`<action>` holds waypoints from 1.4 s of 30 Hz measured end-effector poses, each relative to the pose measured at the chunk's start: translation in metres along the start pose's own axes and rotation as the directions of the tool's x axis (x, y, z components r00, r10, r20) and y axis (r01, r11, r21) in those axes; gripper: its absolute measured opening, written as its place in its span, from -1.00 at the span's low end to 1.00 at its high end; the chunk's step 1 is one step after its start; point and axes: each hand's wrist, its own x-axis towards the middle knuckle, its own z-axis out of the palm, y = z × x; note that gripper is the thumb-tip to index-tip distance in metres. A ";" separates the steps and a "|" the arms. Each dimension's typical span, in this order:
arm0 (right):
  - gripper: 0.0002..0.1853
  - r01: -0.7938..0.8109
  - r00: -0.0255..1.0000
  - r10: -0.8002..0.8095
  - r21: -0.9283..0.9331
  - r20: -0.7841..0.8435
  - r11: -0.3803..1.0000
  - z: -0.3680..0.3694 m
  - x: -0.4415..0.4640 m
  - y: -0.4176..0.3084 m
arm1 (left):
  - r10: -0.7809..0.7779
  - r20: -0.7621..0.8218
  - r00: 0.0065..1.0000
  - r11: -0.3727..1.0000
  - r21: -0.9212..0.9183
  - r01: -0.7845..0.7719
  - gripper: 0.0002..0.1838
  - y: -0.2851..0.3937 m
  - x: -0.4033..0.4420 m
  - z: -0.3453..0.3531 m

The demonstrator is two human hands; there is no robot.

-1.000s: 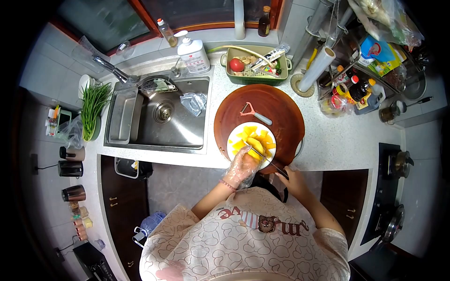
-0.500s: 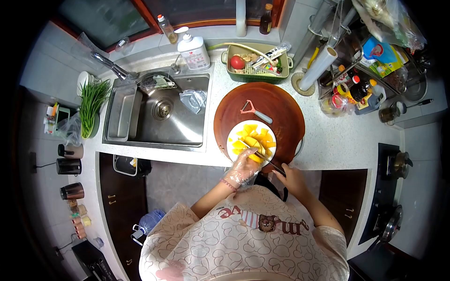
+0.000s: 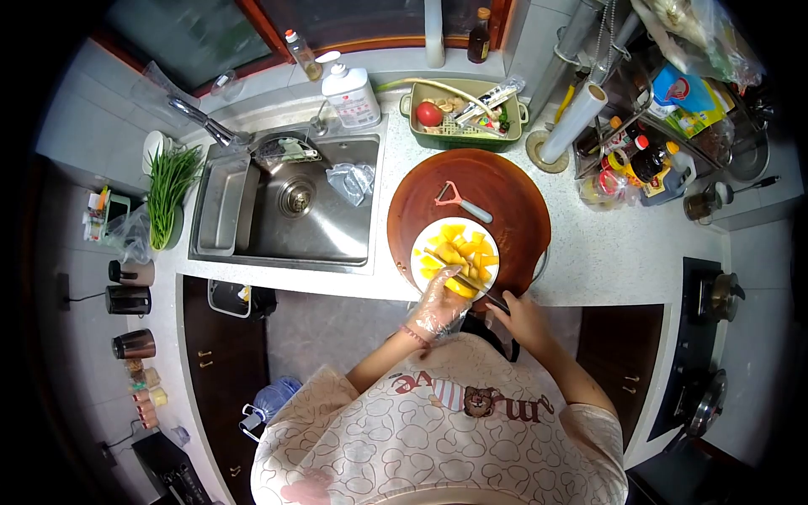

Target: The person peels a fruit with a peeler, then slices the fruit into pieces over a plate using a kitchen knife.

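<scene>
My left hand [image 3: 438, 306], in a clear plastic glove, is closed on a yellow-orange chunk of peeled fruit or squash [image 3: 459, 289] at the near rim of a white plate [image 3: 418, 279]. Cut yellow pieces [image 3: 454, 231] lie on this plate. My right hand [image 3: 523, 318] grips the handle of a knife [image 3: 481, 289], whose blade slants up and left over the plate, against the held chunk. Exact contact between blade and chunk is hard to see. Beyond the plate, a peeler [image 3: 463, 202] with a grey handle rests on the round wooden board [image 3: 526, 202].
To the left is a steel sink [image 3: 337, 236] with a crumpled plastic bag [image 3: 350, 181]. A green basket [image 3: 467, 139] holding a tomato stands behind the board. Bottles [image 3: 648, 160] and a roll of film [image 3: 574, 122] are at right; green chives [image 3: 168, 194] lie far left.
The knife blade has shifted slightly in the plate area and shows a different angle near the chunk. Both hands stay almost in place; the whole view has drifted slightly.
</scene>
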 end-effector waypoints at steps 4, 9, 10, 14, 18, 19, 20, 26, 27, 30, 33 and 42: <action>-0.62 0.001 0.998 -0.002 -0.022 -0.062 1.000 0.008 0.001 0.006 | 0.085 0.090 0.992 0.996 -0.028 -0.083 -0.54 -0.005 -0.002 0.012; -0.62 -0.028 0.998 0.027 -0.015 -0.065 0.999 0.003 0.002 0.006 | 0.169 0.064 0.983 0.978 0.113 -0.176 -0.50 0.006 -0.002 -0.004; -0.62 -0.016 0.997 0.015 -0.014 -0.080 1.000 0.005 0.002 0.009 | 0.071 0.019 0.997 0.992 -0.101 -0.069 -0.49 0.010 -0.005 0.002; -0.61 -0.008 0.995 0.010 0.020 -0.103 1.000 0.008 -0.001 0.018 | 0.198 0.073 0.978 0.978 0.051 -0.202 -0.50 0.018 0.012 -0.018; -0.61 0.051 0.988 -0.039 0.077 -0.149 0.996 0.021 -0.005 0.035 | 0.159 0.035 0.987 0.957 0.241 -0.163 -0.54 0.033 0.031 -0.059; -0.61 0.038 0.990 -0.019 0.135 -0.141 0.990 0.023 -0.008 0.040 | 0.173 0.020 0.985 0.954 0.247 -0.172 -0.56 0.033 0.031 -0.058; -0.62 0.025 0.991 0.001 0.191 -0.131 0.981 0.026 -0.011 0.045 | 0.186 0.005 0.982 0.950 0.252 -0.181 -0.58 0.033 0.031 -0.058; -0.69 -0.034 0.993 0.075 0.380 -0.094 0.924 0.006 -0.017 0.040 | 0.192 -0.030 0.981 0.958 0.223 -0.180 -0.70 0.036 0.034 -0.052; -0.70 -0.037 0.993 0.077 0.397 -0.085 0.917 0.003 -0.016 0.039 | 0.205 -0.029 0.978 0.957 0.218 -0.194 -0.73 0.035 0.036 -0.053; -0.73 -0.038 0.994 0.075 0.393 -0.079 0.919 0.001 -0.014 0.043 | 0.220 -0.070 0.973 0.958 0.206 -0.202 -0.65 0.036 0.039 -0.054; -0.73 -0.046 0.989 0.098 0.403 -0.108 0.914 0.002 -0.013 0.047 | 0.166 -0.129 0.978 0.972 0.188 -0.140 -0.64 0.037 0.040 -0.052; -0.70 -0.122 0.968 0.207 0.458 -0.141 0.881 -0.012 -0.004 0.048 | 0.492 0.283 0.823 0.270 0.849 -0.454 -0.74 0.102 -0.018 0.001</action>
